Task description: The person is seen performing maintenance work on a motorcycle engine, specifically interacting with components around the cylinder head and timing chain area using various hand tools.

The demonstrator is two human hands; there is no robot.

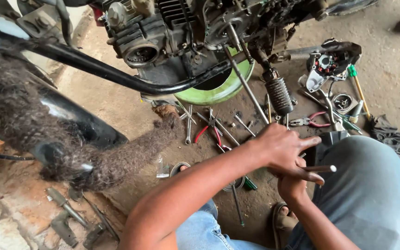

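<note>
— Dirt floor (385, 69), oily, with a motorcycle engine (163, 37) propped over a green basin (218, 92). What do you have in hand?

— From my remote seat I see both hands stacked over the right knee. My left hand (281, 148) lies on top, fingers pressed together around a thin metal rod (322, 169); my right hand (292, 185) sits just under it, touching, its grip mostly hidden, so I cannot tell how it closes.

— Which way does the rod run?

— Nearly level, its long axis pointing right, the pale tip sticking out past the left fingers. Both hands are on it; the left covers more of it.

— Count the rest?

— One rod. Two red-handled pliers on the floor: one (209, 129) ahead of the hands, one (311, 121) further right. One yellow-shafted screwdriver (360, 92) beyond them. One green-handled tool (248, 183) under my forearm.
</note>
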